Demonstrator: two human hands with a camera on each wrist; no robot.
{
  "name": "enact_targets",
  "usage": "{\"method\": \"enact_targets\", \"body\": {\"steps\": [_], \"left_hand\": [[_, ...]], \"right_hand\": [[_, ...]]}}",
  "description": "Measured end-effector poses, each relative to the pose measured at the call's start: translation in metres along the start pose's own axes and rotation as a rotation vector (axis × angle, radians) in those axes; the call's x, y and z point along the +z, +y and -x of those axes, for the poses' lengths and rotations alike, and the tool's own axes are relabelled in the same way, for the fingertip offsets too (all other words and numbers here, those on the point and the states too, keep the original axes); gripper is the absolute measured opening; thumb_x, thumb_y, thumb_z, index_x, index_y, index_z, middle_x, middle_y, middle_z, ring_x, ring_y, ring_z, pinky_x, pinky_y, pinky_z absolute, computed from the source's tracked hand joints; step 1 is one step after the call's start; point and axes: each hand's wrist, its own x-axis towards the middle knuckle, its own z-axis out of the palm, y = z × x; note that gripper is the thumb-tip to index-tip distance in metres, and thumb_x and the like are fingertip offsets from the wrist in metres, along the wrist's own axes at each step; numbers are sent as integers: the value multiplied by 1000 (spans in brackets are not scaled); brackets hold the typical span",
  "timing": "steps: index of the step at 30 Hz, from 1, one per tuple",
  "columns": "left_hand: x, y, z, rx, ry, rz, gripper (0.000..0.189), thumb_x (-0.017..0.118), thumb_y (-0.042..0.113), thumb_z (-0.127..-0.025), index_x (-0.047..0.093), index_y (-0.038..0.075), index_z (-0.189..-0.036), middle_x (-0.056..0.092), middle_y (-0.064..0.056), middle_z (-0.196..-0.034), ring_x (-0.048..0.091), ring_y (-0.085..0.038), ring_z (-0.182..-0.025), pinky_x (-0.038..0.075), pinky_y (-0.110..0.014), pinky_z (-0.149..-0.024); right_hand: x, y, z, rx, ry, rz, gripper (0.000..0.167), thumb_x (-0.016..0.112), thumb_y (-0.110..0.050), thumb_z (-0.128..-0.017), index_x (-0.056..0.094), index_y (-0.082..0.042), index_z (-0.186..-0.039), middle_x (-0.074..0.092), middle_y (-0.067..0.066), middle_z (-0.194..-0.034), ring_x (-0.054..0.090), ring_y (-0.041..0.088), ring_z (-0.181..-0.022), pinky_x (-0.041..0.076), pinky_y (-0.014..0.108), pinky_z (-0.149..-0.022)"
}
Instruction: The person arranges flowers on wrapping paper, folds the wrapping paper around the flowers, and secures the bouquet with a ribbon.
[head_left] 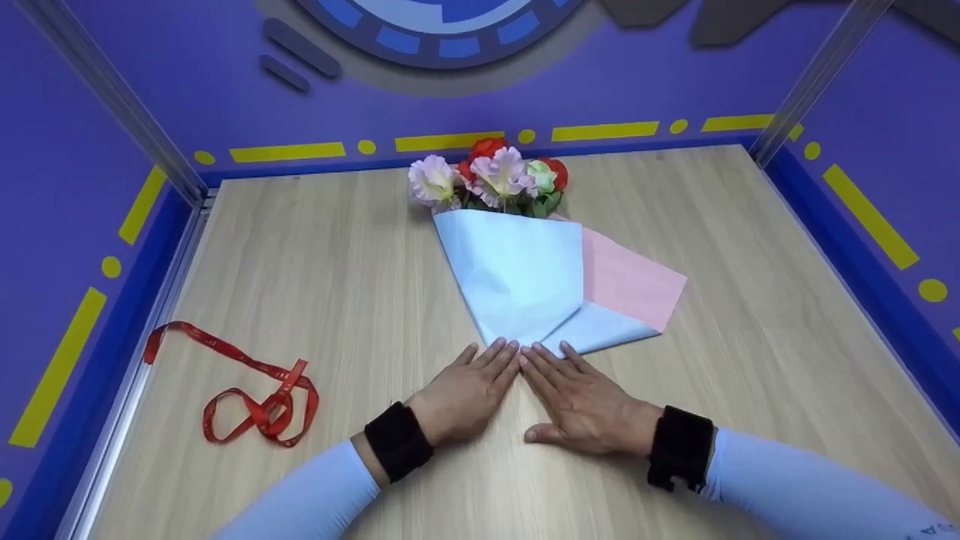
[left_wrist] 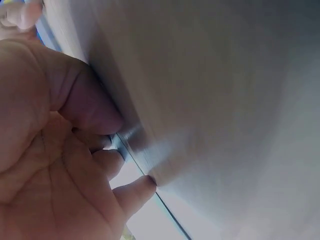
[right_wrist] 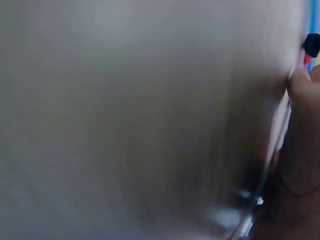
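A bouquet of pink, red and pale green flowers (head_left: pixel 501 176) lies on the table, its heads toward the back wall. Light blue wrapping paper (head_left: pixel 517 270) is folded across the stems from the left. On the right, a pink flap of paper (head_left: pixel 630 277) spreads out flat. My left hand (head_left: pixel 469 394) presses its fingertips on the paper's lower point, fingers extended. Beside it my right hand (head_left: pixel 585 401) touches the same lower edge with straight fingers, thumb out to the side. In the left wrist view the left hand (left_wrist: pixel 55 145) shows its palm; the stems are hidden.
A loose, tangled red ribbon (head_left: pixel 274 405) lies at the left of the wooden table (head_left: pixel 337 262). Purple panels (head_left: pixel 187 82) with yellow marks enclose the table at the back and both sides. A metal rail (head_left: pixel 135 390) runs along the left edge.
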Motion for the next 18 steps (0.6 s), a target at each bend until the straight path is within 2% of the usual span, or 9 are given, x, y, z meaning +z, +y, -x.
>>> {"method": "enact_targets", "body": {"steps": [6,14,18], "left_hand": [[0,-2,-2,5,-22,4,61,39,19,-112,21,8,-169,17,-11,-176,18,-26,-163,30,-48,-128],[-1,-2,-1,10,-20,26,60,37,16,-112,21,7,-169,17,-12,-176,18,-26,-163,29,-48,-128],[-2,-1,-1,17,-16,20,60,37,16,-112,22,7,-168,19,-12,-176,20,-27,-163,30,-48,-128]], "right_hand": [[2,24,23,118,-40,-97,101,39,-72,-103,19,4,-166,15,22,-175,14,35,-163,11,60,-130],[4,88,80,406,-28,-181,99,45,-65,-106,12,6,-166,9,25,-175,10,41,-163,4,63,-129],[1,114,98,483,-31,-221,96,44,-62,-107,12,8,-165,9,28,-174,10,46,-162,5,68,-127]]}}
